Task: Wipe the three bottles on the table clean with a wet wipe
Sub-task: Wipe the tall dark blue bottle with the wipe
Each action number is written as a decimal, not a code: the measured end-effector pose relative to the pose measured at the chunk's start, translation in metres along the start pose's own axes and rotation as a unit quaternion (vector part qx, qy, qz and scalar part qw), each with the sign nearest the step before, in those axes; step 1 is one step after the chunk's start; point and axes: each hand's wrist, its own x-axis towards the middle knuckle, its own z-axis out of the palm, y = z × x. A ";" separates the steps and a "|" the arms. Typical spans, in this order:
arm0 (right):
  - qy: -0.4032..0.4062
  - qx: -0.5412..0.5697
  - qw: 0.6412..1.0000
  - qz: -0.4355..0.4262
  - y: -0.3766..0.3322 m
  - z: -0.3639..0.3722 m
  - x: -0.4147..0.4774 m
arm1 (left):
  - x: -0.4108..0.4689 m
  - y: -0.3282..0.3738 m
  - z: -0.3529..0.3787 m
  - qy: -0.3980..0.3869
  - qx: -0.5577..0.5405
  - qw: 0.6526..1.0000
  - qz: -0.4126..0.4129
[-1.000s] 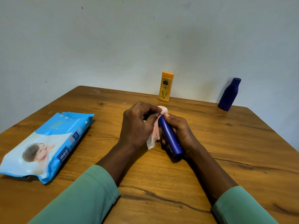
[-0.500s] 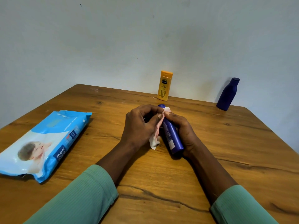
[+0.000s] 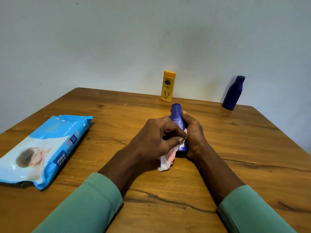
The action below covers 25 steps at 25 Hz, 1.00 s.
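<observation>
A slim blue bottle [image 3: 177,117] is tilted away from me at the table's middle, cap end pointing to the wall. My right hand [image 3: 193,137] grips it from the right side. My left hand [image 3: 156,140] presses a white wet wipe [image 3: 166,160] against the bottle's lower part, and the wipe's loose end hangs down onto the wood. A yellow bottle [image 3: 168,86] stands upright at the far edge by the wall. A dark blue bottle [image 3: 234,93] stands at the far right, also by the wall.
A blue wet-wipe pack [image 3: 42,148] lies flat on the left side of the wooden table [image 3: 252,148]. A pale wall rises right behind the table's far edge. Green sleeves cover both forearms.
My left hand has slid the wipe from the bottle's cap end down to its lower part. The bottle's top now shows bare. The right hand keeps its hold.
</observation>
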 end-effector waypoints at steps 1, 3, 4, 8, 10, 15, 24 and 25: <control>0.003 -0.019 1.000 -0.007 0.000 0.000 -0.001 | 0.002 -0.001 -0.003 0.025 0.009 1.000 0.004; 0.002 -0.091 0.995 -0.044 0.003 0.000 -0.001 | 0.007 -0.003 -0.012 0.112 0.028 0.993 -0.002; -0.001 -0.127 0.990 -0.067 0.005 0.001 -0.001 | 0.010 -0.005 -0.015 0.156 0.026 0.987 -0.016; 0.027 -0.124 0.984 -0.124 0.005 0.007 -0.004 | 0.008 -0.012 -0.016 0.110 -0.047 0.990 -0.075; 0.079 -0.068 0.985 -0.137 0.002 0.005 -0.003 | 0.000 -0.011 -0.010 0.007 -0.067 0.995 -0.072; 0.141 0.020 0.983 -0.118 -0.001 0.002 0.001 | -0.002 -0.006 -0.011 -0.003 -0.111 0.991 -0.077; 0.195 0.183 0.962 -0.056 -0.007 -0.015 0.005 | -0.007 0.015 0.024 0.045 -0.205 0.973 -0.098; 0.197 0.179 0.963 -0.050 -0.007 -0.015 0.005 | -0.005 0.017 0.027 0.072 -0.185 0.976 -0.093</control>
